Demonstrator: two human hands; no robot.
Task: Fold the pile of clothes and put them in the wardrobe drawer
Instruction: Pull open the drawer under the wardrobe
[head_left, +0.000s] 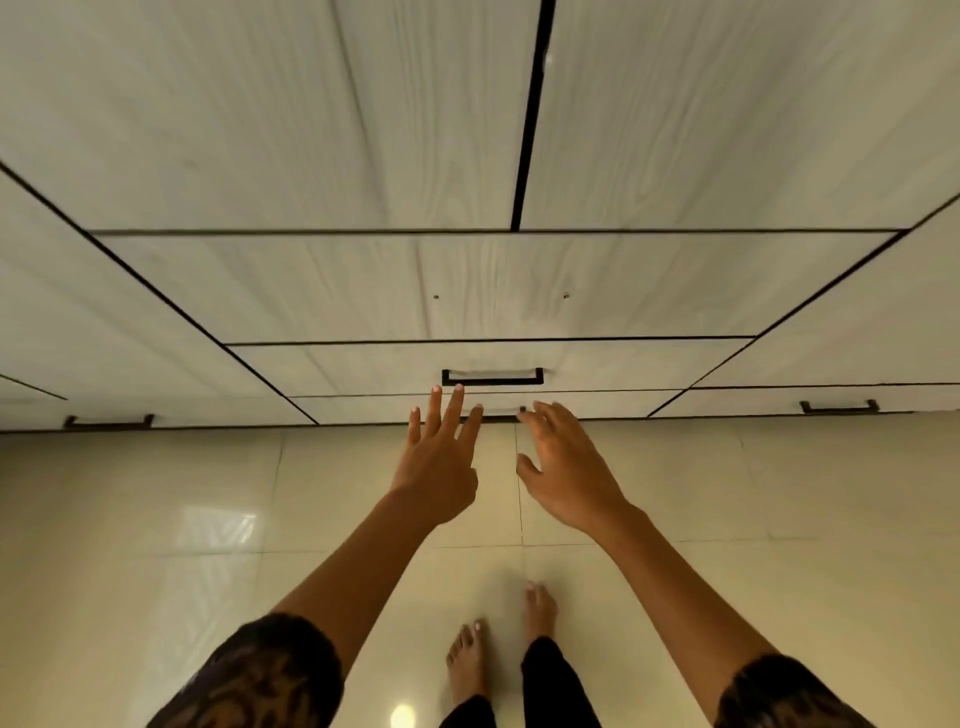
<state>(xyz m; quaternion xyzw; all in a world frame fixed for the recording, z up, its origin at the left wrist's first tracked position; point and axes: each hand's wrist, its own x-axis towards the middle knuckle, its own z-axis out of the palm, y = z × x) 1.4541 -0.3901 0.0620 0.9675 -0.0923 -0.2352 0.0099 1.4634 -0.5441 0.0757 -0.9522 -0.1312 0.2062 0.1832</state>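
Head view: left hand (441, 462) has fingers straight and spread, holding nothing. Right hand (569, 467) has fingers loosely bent and empty, tips at the bottom wardrobe drawer (374, 409), far centre, closed; contact unclear. Black handle (492, 376) sits just beyond the left fingertips. Bare feet (467, 660) stand near on the tiled floor (156, 519).

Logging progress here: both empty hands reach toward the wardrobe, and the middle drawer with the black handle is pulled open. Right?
No: the head view shows that drawer shut. The left hand and right hand are empty and reach toward the wardrobe.
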